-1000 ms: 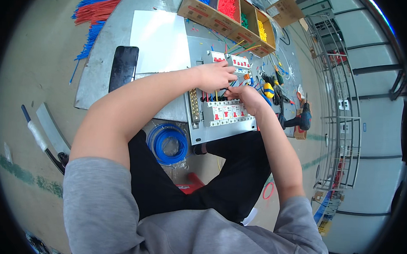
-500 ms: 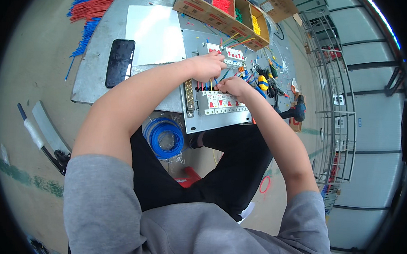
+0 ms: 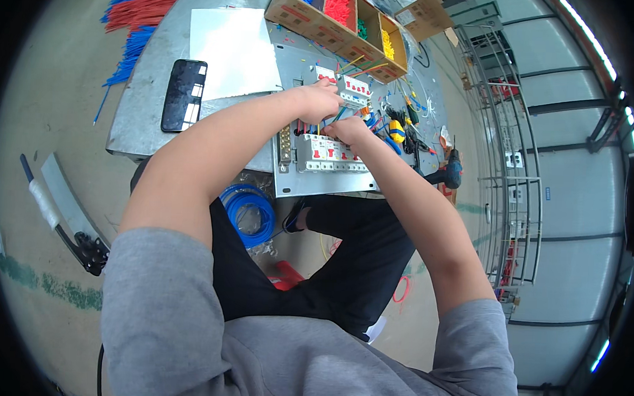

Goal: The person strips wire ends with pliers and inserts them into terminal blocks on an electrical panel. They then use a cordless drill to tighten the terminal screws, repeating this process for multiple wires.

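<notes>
A grey metal mounting plate (image 3: 331, 186) rests at the table's near edge. A lower row of white circuit breakers with red switches (image 3: 330, 154) stands on it, a brass terminal bar (image 3: 284, 146) at its left. My left hand (image 3: 319, 102) lies against the upper breakers (image 3: 354, 90), its fingers bent; what they hold is hidden. Just above the lower row, my right hand (image 3: 349, 129) pinches at the short coloured wires (image 3: 318, 129) rising from the breakers. Its fingertips are closed on a wire, partly hidden. A green wire (image 3: 339, 114) runs between both hands.
A cardboard box (image 3: 323, 24) of coloured small parts stands at the back. A phone (image 3: 184, 95) and white sheet (image 3: 235, 55) lie left. Tools and a yellow-blue roll (image 3: 397, 131) sit right, by a power drill (image 3: 449, 170). A blue wire coil (image 3: 248, 216) lies below.
The whole view has shifted slightly, with the table sliding left in the picture. Both hands stay between the two breaker rows, with only small finger movements.
</notes>
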Motion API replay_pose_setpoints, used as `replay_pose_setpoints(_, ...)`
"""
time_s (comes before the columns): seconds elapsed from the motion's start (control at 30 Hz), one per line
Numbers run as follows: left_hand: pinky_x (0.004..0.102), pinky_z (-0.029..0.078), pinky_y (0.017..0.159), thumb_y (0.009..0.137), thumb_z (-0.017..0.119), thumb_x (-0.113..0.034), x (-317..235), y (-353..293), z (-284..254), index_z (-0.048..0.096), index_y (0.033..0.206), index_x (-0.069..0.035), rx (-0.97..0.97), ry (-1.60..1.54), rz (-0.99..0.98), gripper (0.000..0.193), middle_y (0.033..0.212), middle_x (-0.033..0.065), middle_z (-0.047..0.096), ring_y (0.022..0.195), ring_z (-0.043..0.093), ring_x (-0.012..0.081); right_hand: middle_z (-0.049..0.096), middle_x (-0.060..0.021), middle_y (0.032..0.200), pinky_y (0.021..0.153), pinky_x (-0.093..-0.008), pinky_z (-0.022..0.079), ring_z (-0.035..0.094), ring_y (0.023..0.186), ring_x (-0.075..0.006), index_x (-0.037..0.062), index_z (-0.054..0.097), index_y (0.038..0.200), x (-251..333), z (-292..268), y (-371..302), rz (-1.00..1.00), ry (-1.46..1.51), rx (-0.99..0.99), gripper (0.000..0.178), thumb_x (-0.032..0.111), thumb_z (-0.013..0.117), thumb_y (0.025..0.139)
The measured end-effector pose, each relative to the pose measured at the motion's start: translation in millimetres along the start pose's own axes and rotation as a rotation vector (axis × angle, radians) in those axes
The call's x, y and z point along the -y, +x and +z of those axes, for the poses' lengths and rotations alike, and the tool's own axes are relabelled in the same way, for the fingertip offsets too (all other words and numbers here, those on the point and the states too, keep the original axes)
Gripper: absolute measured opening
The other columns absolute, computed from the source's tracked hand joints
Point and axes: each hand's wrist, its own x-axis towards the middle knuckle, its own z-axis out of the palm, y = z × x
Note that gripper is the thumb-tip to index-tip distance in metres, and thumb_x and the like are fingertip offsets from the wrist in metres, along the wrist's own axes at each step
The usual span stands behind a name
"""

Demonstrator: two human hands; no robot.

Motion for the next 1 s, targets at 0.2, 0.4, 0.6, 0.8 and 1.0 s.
replay_pose_setpoints(0.2, 0.0478, 0.037, 0.114, 0.083, 0.073, -0.005, 3, 7, 1, 0.083, 0.095, -0.013, 0.018, -0.008, 0.003, 0.017, 0.124, 0.0033, 0.068, 0.125, 0.057, 0.027, 0.08, -0.0083, 0.093, 0.067, -0.0419, 0.056, 0.072, 0.078, -0.0176, 0.0016, 0.086, 0.103, -8, -1, 13, 0.032, 0.031, -0.015, 0.023, 0.021, 0.087, 0.091)
replay_pose_setpoints(0.4, 0.0466, 0.038, 0.113, 0.083, 0.077, -0.006, 10, -6, 9, 0.082, 0.095, -0.013, -0.04, -0.043, 0.031, 0.015, 0.12, 0.0031, 0.067, 0.124, 0.057, 0.0269, 0.082, -0.0077, 0.099, 0.074, -0.0376, 0.058, 0.076, 0.086, -0.016, 0.0093, 0.088, 0.107, 1, 2, 8, -0.043, -0.107, 0.06, 0.02, 0.022, 0.083, 0.093)
replay_pose_setpoints(0.6, 0.0461, 0.04, 0.112, 0.083, 0.078, -0.006, 7, 1, 3, 0.081, 0.094, -0.012, -0.046, -0.081, 0.052, 0.013, 0.119, 0.0035, 0.066, 0.122, 0.056, 0.027, 0.082, -0.0086, 0.104, 0.08, -0.0366, 0.061, 0.078, 0.091, -0.0181, 0.0304, 0.087, 0.115, -28, 0, 33, -0.321, -0.51, 0.058, 0.021, 0.034, 0.075, 0.098)
replay_pose_setpoints(0.8, 0.0455, 0.041, 0.11, 0.081, 0.078, -0.01, 12, -3, 1, 0.081, 0.09, -0.012, -0.047, 0.002, 0.071, 0.01, 0.114, 0.0028, 0.068, 0.12, 0.057, 0.0265, 0.082, -0.0177, 0.107, 0.088, -0.0424, 0.061, 0.078, 0.099, -0.0325, 0.0068, 0.084, 0.114, -9, 1, 5, -0.208, -0.232, 0.048, 0.043, 0.042, 0.085, 0.09)
replay_pose_setpoints(1.0, 0.0408, 0.041, 0.107, 0.081, 0.077, -0.015, -18, 1, -2, 0.084, 0.09, -0.014, -0.034, 0.137, 0.147, 0.011, 0.108, 0.0002, 0.073, 0.113, 0.063, 0.0223, 0.083, -0.0154, 0.095, 0.085, -0.0412, 0.06, 0.079, 0.091, -0.0303, 0.0114, 0.089, 0.098, -37, -14, -25, -0.221, -0.086, 0.058, 0.027, 0.036, 0.083, 0.089)
